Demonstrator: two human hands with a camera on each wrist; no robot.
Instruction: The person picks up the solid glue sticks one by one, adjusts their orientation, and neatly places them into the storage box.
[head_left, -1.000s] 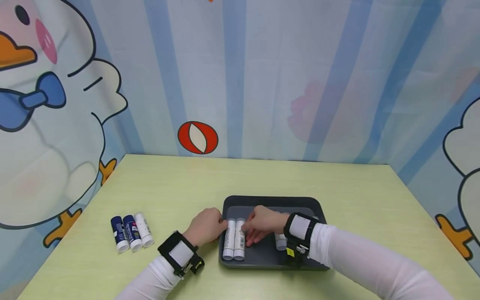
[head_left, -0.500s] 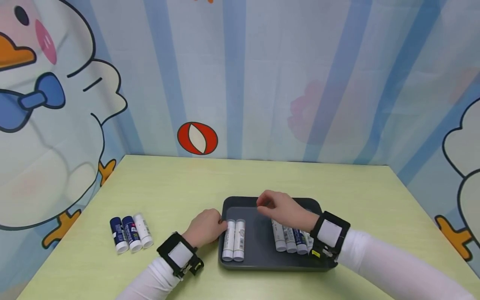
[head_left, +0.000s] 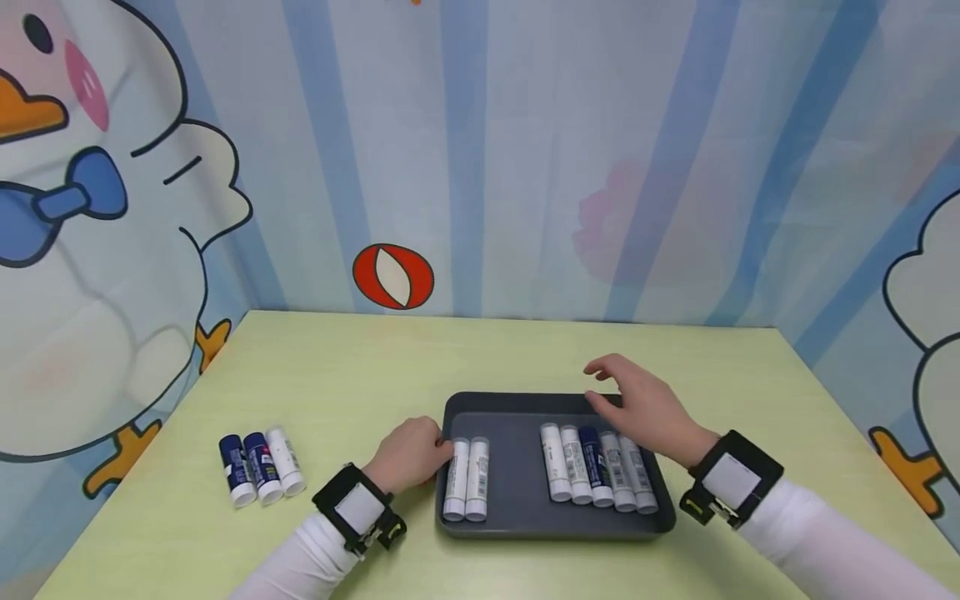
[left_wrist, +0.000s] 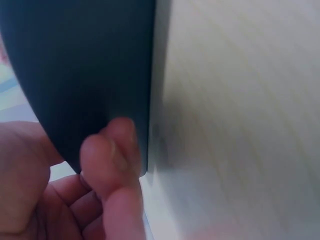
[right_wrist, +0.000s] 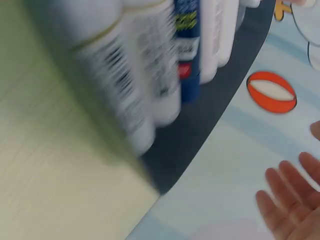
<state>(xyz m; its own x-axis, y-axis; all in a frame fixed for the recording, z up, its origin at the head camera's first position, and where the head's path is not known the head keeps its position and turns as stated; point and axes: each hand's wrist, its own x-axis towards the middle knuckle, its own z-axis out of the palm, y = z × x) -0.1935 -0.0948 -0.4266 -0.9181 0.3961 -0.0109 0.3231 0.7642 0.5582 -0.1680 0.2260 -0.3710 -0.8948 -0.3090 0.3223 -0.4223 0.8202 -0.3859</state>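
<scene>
My left hand [head_left: 411,454] grips the left rim of a dark grey tray [head_left: 517,521]; in the left wrist view its fingers [left_wrist: 107,165] lie along the tray's outer wall [left_wrist: 85,60]. Inside the tray, two white glue sticks [head_left: 467,479] lie side by side against the left wall. Several more lie in a row on the right, mostly white, with a dark blue glue stick [head_left: 596,467] among them. Over the tray's back right corner hovers my right hand [head_left: 648,408], fingers loosely spread and holding nothing. The right wrist view shows its fingertips [right_wrist: 285,190] apart from the glue sticks [right_wrist: 150,60].
On the table [head_left: 360,358] to the left lie three more: two blue glue sticks [head_left: 251,468] and a white glue stick [head_left: 286,460]. A printed cloth [head_left: 525,167] with cartoon figures stands behind the table and at both sides.
My right hand has left the two white glue sticks on the tray's left and moved up and right, uncovering the row on the right. The left hand has stayed at the rim.
</scene>
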